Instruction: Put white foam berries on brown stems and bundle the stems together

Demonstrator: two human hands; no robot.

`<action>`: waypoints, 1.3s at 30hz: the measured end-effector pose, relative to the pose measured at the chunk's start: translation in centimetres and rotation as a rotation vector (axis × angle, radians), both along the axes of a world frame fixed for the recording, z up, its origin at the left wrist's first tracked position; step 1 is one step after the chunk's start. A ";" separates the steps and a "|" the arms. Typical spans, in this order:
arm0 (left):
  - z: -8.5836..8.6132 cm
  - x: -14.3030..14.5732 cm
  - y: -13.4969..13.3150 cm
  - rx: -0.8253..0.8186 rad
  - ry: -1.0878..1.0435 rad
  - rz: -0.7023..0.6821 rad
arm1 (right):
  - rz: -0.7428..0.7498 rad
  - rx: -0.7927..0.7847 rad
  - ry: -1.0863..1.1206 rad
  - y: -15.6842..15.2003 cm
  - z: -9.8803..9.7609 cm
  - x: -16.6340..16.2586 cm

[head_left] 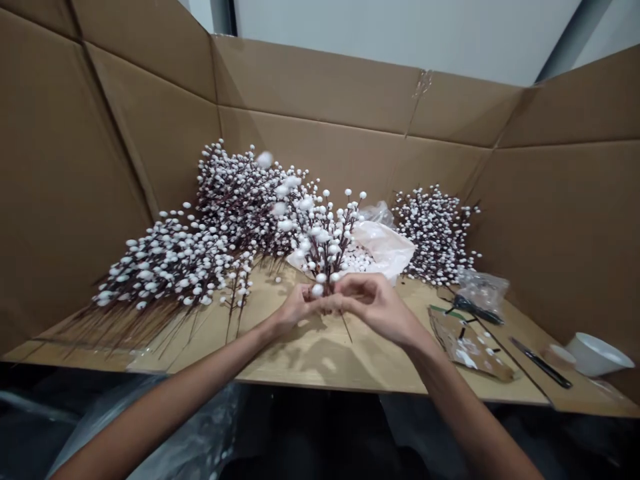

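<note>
Both hands meet at the middle of a cardboard work surface (310,360). My left hand (293,312) and my right hand (373,305) are closed together around the base of an upright sprig of dark twigs with white berries (323,237). Its stem end pokes out below my fingers. A large heap of the same berry branches (170,263) lies to the left, and another heap (235,193) is piled behind it.
A smaller berry pile (437,230) lies at the back right, beside a white plastic bag (385,247). To the right are a clear bag with black ties (480,293), a brown packet (470,343), a dark-handled tool (543,363) and a white bowl (597,353). Tall cardboard walls (320,113) surround the surface.
</note>
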State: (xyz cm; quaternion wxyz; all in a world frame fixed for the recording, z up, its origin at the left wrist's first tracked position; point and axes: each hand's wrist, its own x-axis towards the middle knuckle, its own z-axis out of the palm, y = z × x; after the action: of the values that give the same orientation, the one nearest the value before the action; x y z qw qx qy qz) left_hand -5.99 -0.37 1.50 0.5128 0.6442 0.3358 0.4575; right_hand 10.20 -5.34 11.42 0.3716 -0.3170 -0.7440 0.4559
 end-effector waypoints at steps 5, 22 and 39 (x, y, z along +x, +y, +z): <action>0.9 0.2 -0.3 -0.025 -0.057 0.026 | -0.156 0.031 0.106 3.9 -1.0 1.7; 1.4 0.4 -0.4 -0.061 -0.025 0.088 | -0.170 0.044 0.177 6.9 -3.1 -0.8; 1.2 0.5 -0.4 -0.132 -0.035 0.135 | -0.440 0.186 -0.005 5.7 -3.9 -2.1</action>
State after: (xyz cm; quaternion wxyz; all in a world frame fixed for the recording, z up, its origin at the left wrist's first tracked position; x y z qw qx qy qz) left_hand -5.50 -0.80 2.73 0.5278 0.5769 0.3988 0.4791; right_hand 8.13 0.41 7.51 0.4876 -0.4369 -0.6970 0.2925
